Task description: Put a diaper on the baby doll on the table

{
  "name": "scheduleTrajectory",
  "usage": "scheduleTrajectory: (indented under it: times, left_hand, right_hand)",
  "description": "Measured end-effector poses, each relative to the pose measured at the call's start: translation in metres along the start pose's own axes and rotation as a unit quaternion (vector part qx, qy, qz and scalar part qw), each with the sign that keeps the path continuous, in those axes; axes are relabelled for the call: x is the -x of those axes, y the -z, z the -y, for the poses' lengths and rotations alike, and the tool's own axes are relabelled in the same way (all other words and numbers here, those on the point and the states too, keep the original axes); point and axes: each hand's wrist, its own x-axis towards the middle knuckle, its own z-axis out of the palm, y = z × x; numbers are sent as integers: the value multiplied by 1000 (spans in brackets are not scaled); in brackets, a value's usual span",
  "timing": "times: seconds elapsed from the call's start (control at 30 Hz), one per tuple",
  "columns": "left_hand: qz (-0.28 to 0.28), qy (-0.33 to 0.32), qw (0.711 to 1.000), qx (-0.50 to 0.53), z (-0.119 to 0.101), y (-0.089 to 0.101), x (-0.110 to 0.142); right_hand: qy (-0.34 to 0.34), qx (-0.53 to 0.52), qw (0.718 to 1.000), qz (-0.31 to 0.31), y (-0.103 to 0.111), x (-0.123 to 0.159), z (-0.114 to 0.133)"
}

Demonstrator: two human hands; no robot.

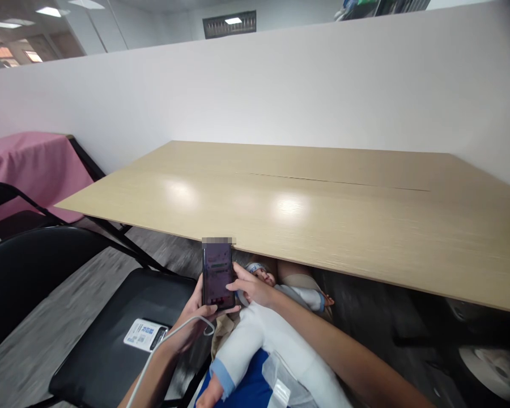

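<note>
A dark smartphone [216,275] is upright in front of me, just below the table's near edge, its screen facing me. My left hand [193,309] is closed around its left side and lower edge. My right hand [253,288] grips its right side, the thumb over the lower screen. A white cable [170,333] runs up along my left forearm to the phone's bottom. Under my right arm, a baby doll [276,328] in white clothes with blue cuffs lies across my lap. My right hand and forearm partly cover its head and body.
A light wooden table [238,204] spans the view ahead, against a white partition [280,85]. To the left stands a black chair [110,323] with a white printed card [144,334] on its seat. Pink cloth [34,164] drapes another table. Clear plastic [284,374] lies by the doll.
</note>
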Motion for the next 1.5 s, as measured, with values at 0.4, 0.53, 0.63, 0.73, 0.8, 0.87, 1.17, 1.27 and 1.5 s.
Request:
scheduleTrajectory:
  times: [0.4,0.53,0.63,0.73,0.8,0.87,1.17,1.27,1.5]
  left_hand:
    - [7,-4,1000,-25,-3,-6,2]
    - [14,-6,1000,-23,-2,-4,1]
    - [8,1,1000,-22,-2,-4,1]
    - [4,0,1000,-21,-2,-6,0]
    - [2,-3,1000,-21,-3,-7,1]
    - [-1,-2,1000,-25,-4,-9,2]
    - [0,-12,1000,-15,6,1,0]
    - [3,-14,1000,-15,11,7,-1]
    - [2,-18,999,-30,12,9,-3]
  right_hand:
    - [12,-10,1000,16,4,-4,-16]
    - [17,5,1000,17,7,-5,-22]
    - [27,17,999,11,8,-6,-25]
    - [39,28,999,8,8,-7,-25]
    - [42,34,999,9,8,-8,-24]
    - [41,39,998,11,8,-8,-24]
    - [45,45,998,8,9,-8,-26]
    - [45,47,998,10,9,-8,-27]
    - [39,50,998,7,9,-7,-27]
